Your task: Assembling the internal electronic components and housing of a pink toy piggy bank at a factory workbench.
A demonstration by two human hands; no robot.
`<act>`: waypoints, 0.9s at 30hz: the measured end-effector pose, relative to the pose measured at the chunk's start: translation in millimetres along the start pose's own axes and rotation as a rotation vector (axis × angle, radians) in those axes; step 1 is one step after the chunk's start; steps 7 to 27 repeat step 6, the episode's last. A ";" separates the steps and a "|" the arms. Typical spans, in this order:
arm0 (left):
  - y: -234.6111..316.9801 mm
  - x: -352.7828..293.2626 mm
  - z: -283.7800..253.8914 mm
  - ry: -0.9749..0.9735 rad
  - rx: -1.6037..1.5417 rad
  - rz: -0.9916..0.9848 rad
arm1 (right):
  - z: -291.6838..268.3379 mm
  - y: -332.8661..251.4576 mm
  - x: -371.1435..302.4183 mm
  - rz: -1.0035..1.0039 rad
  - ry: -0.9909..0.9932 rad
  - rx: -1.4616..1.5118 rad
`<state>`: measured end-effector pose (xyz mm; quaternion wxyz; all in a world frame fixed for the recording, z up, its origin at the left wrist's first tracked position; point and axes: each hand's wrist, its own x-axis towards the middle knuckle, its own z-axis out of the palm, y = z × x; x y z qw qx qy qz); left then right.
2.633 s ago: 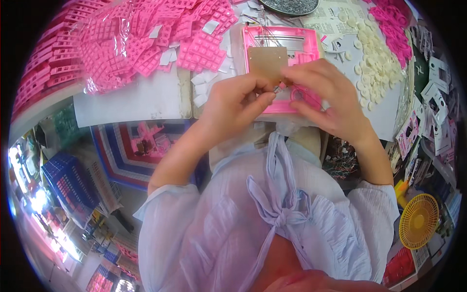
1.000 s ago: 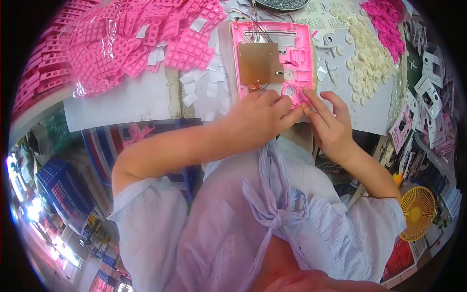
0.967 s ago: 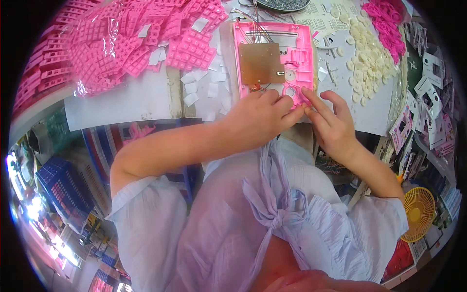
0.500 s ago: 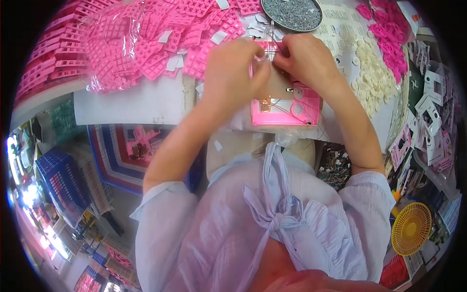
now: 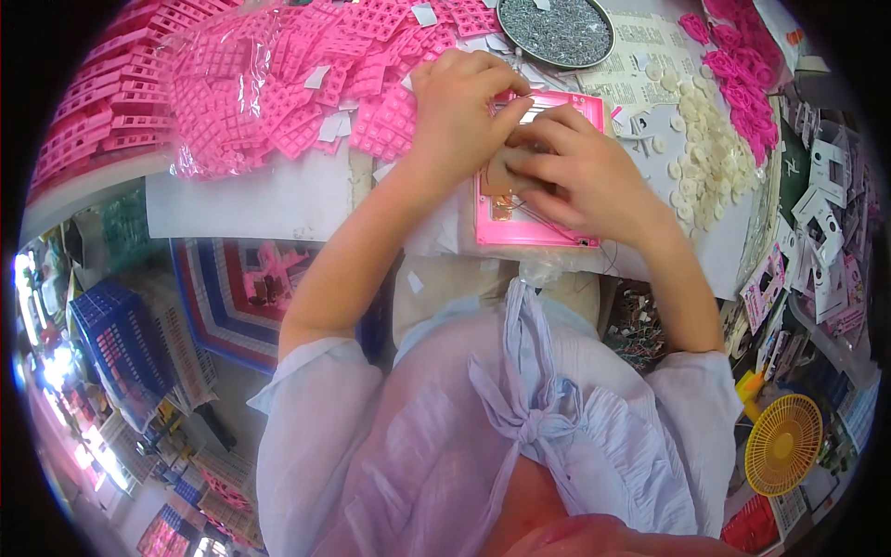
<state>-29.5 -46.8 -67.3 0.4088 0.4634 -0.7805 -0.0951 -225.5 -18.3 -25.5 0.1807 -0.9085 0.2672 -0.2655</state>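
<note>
A shallow pink plastic case (image 5: 538,237) lies on the table before me, with a brown board (image 5: 498,182) and thin dark wires inside it. At the case's far left edge is my left hand (image 5: 459,116), its thumb and fingers closed in a pinch; what is between the tips is too small to make out. My right hand (image 5: 589,181) rests over the right half of the case, fingers curled down onto the board and wires, and hides much of the inside. Whatever its fingertips grip is hidden beneath them.
Pink grid-like plastic parts (image 5: 306,102) are heaped at the left. A round tray (image 5: 605,42) of small metal pieces stands at the back. Cream round parts (image 5: 698,148) and magenta loops (image 5: 742,88) lie right. A yellow fan (image 5: 784,444) and striped crate (image 5: 218,306) are below table level.
My right hand has come down and nearer, from the case's far edge onto its middle. The left hand has shifted slightly up and right. A clear and metallic piece between them no longer shows.
</note>
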 end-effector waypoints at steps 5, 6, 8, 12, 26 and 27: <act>4.7 -1.5 -14.3 -0.130 -0.033 0.086 | -31.1 48.9 12.1 0.175 0.123 -0.054; 5.8 -4.5 -12.5 -0.167 -0.018 0.066 | -31.5 58.6 23.4 0.116 0.096 -0.145; 5.8 -4.5 -12.5 -0.167 -0.018 0.066 | -31.5 58.6 23.4 0.116 0.096 -0.145; 5.8 -4.5 -12.5 -0.167 -0.018 0.066 | -31.5 58.6 23.4 0.116 0.096 -0.145; 5.8 -4.5 -12.5 -0.167 -0.018 0.066 | -31.5 58.6 23.4 0.116 0.096 -0.145; 5.8 -4.5 -12.5 -0.167 -0.018 0.066 | -31.5 58.6 23.4 0.116 0.096 -0.145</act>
